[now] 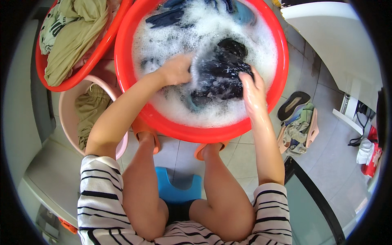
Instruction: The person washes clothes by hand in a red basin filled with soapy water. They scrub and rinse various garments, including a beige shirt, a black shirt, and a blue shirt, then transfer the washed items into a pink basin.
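Note:
A large red plastic basin (200, 134) stands in front of me, full of water and white suds. My left hand (176, 70) is blurred and closed around what looks like a scrubbing brush (197, 65); its pale bristles press against a wet black garment (225, 72). The brush's handle is mostly hidden by the fingers. My right hand (254, 87) pinches the right edge of that garment, with wet suds over the wrist. Dark blue clothes (167, 17) poke out of the foam at the far side, beside a teal cloth (243, 13).
Another red basin (114, 38) with khaki and printed clothes is at upper left. Below it, a pink bucket (67, 118) contains khaki trousers (90, 104). Slippers (311, 128) and crumpled cloths (295, 136) lie on the tiles at right. A blue plastic stool (179, 193) is beneath me.

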Motion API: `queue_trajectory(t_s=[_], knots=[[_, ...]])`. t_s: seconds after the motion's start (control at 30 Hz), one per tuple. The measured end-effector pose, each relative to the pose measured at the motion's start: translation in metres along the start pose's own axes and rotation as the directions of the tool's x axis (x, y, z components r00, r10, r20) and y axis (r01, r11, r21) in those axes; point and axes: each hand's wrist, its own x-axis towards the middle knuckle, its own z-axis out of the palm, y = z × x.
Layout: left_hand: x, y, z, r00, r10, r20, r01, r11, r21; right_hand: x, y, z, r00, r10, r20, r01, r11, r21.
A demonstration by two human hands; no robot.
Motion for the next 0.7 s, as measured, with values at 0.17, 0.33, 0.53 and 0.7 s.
queue_trajectory(t_s=[0.17,0.33,0.53,0.7], knots=[[-0.022,0.045,0.002,0.898,0.314,-0.309,-0.359,0.928,-0.100,-0.052,-0.051,-0.025,0.989,-0.136,0.065,0.131,0.989,0.071],[-0.062,0.090,-0.014,0.947,-0.078,-0.311,-0.193,0.637,-0.747,-0.073,-0.083,-0.046,0.996,-0.085,-0.030,0.079,0.983,-0.166],[-0.066,0.083,-0.028,0.903,0.014,-0.429,-0.163,0.936,-0.312,-0.040,-0.010,-0.022,0.965,-0.230,0.125,0.261,0.809,-0.527],[-0.049,0.058,0.009,0.972,0.136,-0.189,-0.049,0.912,0.406,-0.027,0.070,0.021,0.895,-0.275,0.350,0.440,0.429,-0.789]])
